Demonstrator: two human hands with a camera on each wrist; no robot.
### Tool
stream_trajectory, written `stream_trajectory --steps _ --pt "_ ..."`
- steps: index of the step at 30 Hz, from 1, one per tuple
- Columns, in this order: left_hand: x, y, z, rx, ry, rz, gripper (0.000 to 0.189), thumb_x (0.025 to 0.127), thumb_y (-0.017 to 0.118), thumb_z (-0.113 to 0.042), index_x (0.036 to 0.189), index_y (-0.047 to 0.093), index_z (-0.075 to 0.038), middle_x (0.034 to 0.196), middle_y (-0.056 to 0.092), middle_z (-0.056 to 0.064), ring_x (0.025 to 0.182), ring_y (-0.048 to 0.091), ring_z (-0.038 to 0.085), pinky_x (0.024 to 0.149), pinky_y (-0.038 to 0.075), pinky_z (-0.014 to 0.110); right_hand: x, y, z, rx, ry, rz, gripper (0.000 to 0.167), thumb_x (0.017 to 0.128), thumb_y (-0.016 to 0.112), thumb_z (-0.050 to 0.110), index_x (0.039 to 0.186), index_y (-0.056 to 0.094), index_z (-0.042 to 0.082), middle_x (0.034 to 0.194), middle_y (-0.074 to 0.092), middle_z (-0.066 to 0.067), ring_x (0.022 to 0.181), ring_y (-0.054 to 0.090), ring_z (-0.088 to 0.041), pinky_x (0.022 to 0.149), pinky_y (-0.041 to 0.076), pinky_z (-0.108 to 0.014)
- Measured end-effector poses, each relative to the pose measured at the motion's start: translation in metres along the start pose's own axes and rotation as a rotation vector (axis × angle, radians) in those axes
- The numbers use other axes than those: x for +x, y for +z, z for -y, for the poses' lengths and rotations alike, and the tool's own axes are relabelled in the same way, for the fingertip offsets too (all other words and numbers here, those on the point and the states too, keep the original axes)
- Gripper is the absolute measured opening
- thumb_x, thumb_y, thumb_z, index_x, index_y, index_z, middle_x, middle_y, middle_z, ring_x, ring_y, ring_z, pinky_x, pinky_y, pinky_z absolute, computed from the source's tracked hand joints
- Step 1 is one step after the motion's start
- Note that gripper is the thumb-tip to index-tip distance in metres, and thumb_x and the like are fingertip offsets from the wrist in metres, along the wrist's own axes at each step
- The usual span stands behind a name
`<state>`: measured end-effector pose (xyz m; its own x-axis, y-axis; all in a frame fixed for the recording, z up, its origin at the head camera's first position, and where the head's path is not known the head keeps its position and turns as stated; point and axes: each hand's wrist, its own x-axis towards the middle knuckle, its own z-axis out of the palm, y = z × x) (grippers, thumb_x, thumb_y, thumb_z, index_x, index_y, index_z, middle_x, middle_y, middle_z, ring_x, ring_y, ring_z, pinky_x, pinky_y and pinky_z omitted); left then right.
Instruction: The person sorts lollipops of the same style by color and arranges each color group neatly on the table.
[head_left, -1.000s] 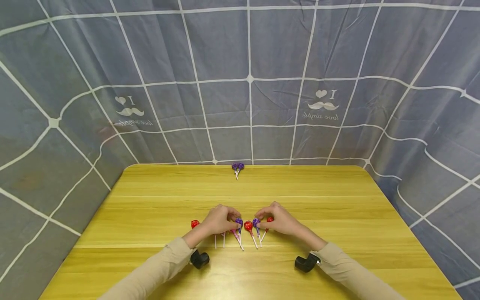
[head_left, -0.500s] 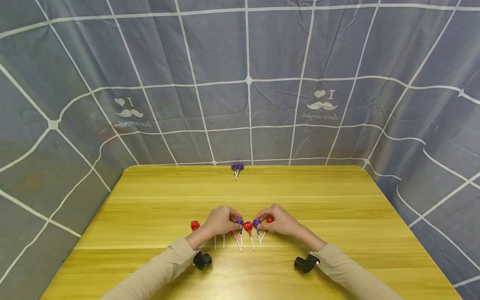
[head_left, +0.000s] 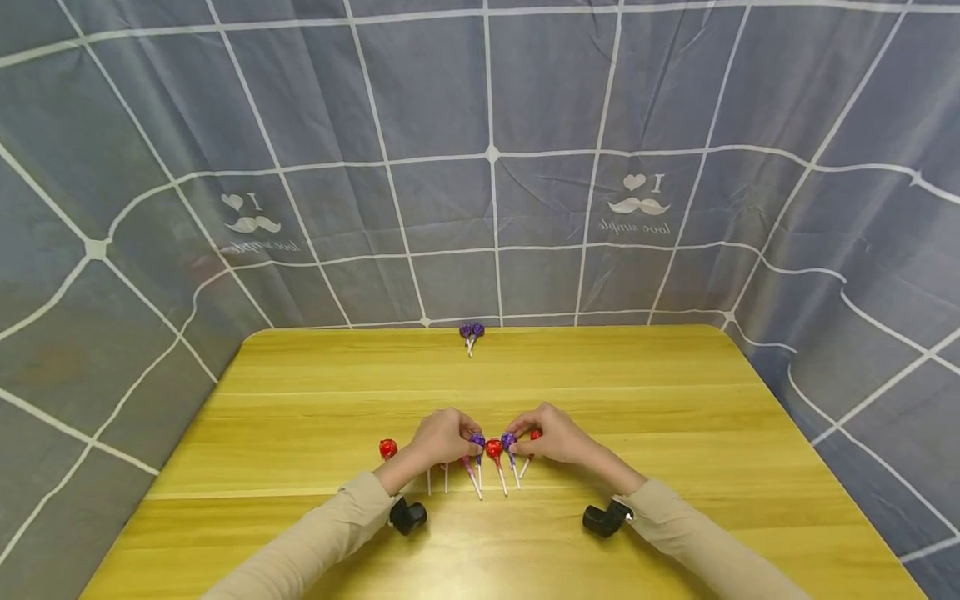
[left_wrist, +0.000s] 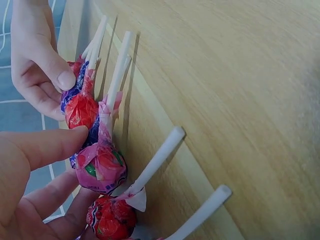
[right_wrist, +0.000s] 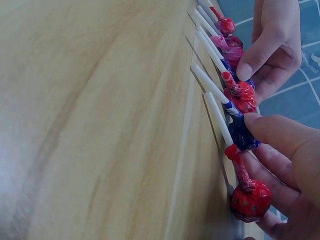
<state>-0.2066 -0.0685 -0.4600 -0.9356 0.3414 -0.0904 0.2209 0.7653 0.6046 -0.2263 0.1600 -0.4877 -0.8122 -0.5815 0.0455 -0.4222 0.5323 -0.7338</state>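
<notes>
My left hand [head_left: 441, 438] pinches a purple-wrapped lollipop [head_left: 477, 440] by its head, between thumb and fingers. Opposite it, my right hand [head_left: 557, 437] pinches another purple lollipop [right_wrist: 243, 135]. Between the two lies a red lollipop [head_left: 493, 450], its stick pointing toward me. Beside the left hand is a pink lollipop [left_wrist: 102, 169], with a red one [left_wrist: 112, 217] next to it, partly hidden by that hand in the head view. Another red lollipop [right_wrist: 251, 201] lies against the right hand's fingers. All of them rest in a row on the wooden table [head_left: 480, 550].
At the table's far edge, two purple lollipops [head_left: 472, 332] lie with crossed sticks. A red lollipop [head_left: 387, 448] sits left of the left forearm. Black wrist cameras hang under both cuffs. A grey curtain [head_left: 420, 200] with white lines surrounds the table.
The middle red lollipop's stick has swung a little left, nearer to straight. The two pinched purple lollipops have drawn slightly closer to it. The head view has shifted slightly.
</notes>
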Motion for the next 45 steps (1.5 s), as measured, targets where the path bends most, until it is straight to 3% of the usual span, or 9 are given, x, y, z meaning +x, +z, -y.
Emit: stream_trajectory --steps 9,22,29,38,45 --pt "0.001 -0.004 -0.002 -0.012 -0.036 0.016 0.028 0.075 0.080 -0.018 0.100 0.075 -0.006 0.077 0.070 -0.002 0.061 0.054 0.009 0.057 0.040 0.024 0.005 -0.003 0.004 -0.009 -0.002 0.029 0.032 0.083 0.075 0.019 0.110 0.071 0.002 0.097 0.075 -0.006 0.087 0.067 -0.012 0.075 0.050 -0.021" --pt "0.003 -0.010 0.001 0.013 0.006 0.070 0.021 0.079 0.077 -0.021 0.095 0.075 -0.008 0.078 0.070 -0.001 0.057 0.053 0.009 0.060 0.041 0.025 0.007 -0.005 0.006 0.023 -0.014 0.070 0.025 0.085 0.071 0.015 0.106 0.072 0.000 0.097 0.074 -0.010 0.075 0.063 -0.006 0.062 0.049 -0.019" --pt "0.005 -0.011 0.007 -0.069 -0.005 0.106 0.022 0.079 0.078 -0.022 0.093 0.076 -0.006 0.074 0.071 0.000 0.049 0.052 0.008 0.052 0.043 0.023 0.003 -0.002 -0.003 0.079 0.049 0.052 0.026 0.085 0.072 0.019 0.107 0.071 0.004 0.095 0.074 -0.006 0.082 0.065 -0.006 0.066 0.051 -0.020" --pt "0.010 -0.019 0.012 -0.131 -0.017 0.041 0.025 0.076 0.080 -0.024 0.091 0.076 -0.005 0.085 0.075 0.005 0.066 0.058 0.009 0.064 0.046 0.024 0.004 -0.008 0.001 0.122 0.080 0.012 0.028 0.084 0.073 0.021 0.106 0.070 0.003 0.092 0.073 -0.008 0.082 0.065 -0.011 0.068 0.050 -0.021" --pt "0.014 -0.026 0.014 -0.130 0.005 -0.017 0.021 0.078 0.077 -0.023 0.090 0.076 -0.006 0.086 0.076 0.006 0.065 0.058 0.007 0.065 0.046 0.024 0.007 -0.014 -0.001 0.125 0.110 -0.035 0.030 0.083 0.074 0.025 0.106 0.071 0.005 0.093 0.073 -0.006 0.086 0.064 -0.011 0.071 0.048 -0.021"
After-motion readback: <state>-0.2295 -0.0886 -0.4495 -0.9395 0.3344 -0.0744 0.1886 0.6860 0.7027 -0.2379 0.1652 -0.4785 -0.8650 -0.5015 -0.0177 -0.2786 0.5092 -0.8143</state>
